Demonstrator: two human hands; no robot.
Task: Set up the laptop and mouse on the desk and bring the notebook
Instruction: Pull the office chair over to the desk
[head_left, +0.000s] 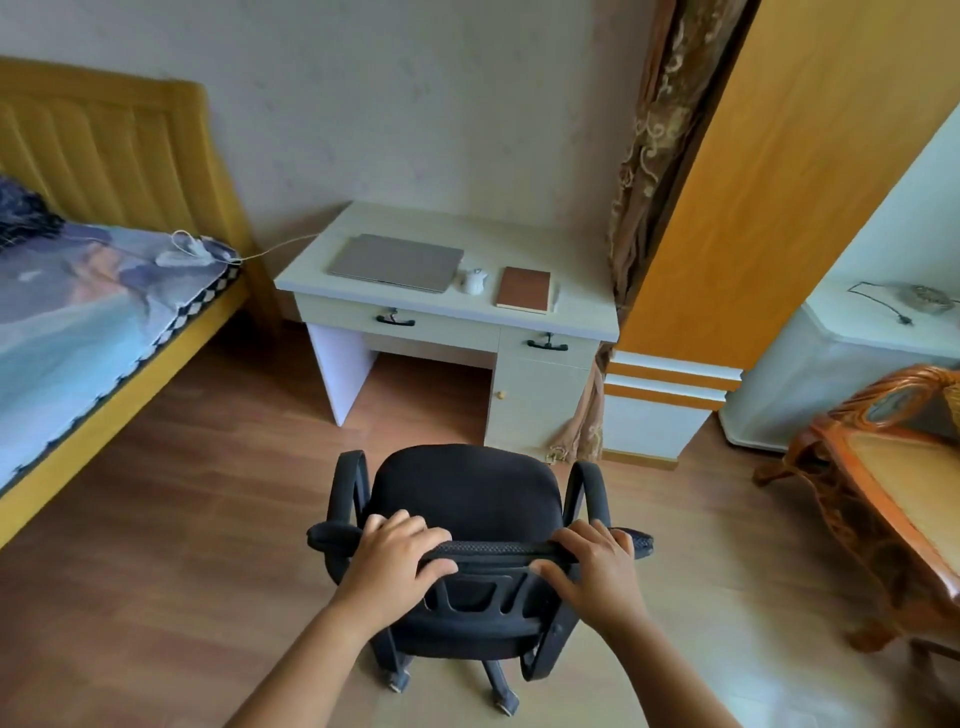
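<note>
— Laptop (396, 261), mouse (473, 281) and notebook (523, 289): where are they from where you stand?

— Start nearer. Your left hand (397, 558) and right hand (597, 564) both grip the top edge of the black office chair (467, 499), fingers curled over the backrest, thumbs behind it. The chair stands on the wood floor (208, 519), apart from the desk (582, 312).

— And past the chair?

— The laptop lies shut on the desk, towards its left edge. The mouse sits just right of it, and the notebook lies closed beyond the mouse, near the front edge on the right.

— What could go wrong for you?

— The chair rolls on casters. Push hard and you may knock it into the desk front, and a jolt could shake the mouse towards the edge. A white cable (280, 248) runs from the bed (78, 332) towards the desk's left corner; where it ends, you cannot tell. Snagging it might drag something off.
</note>
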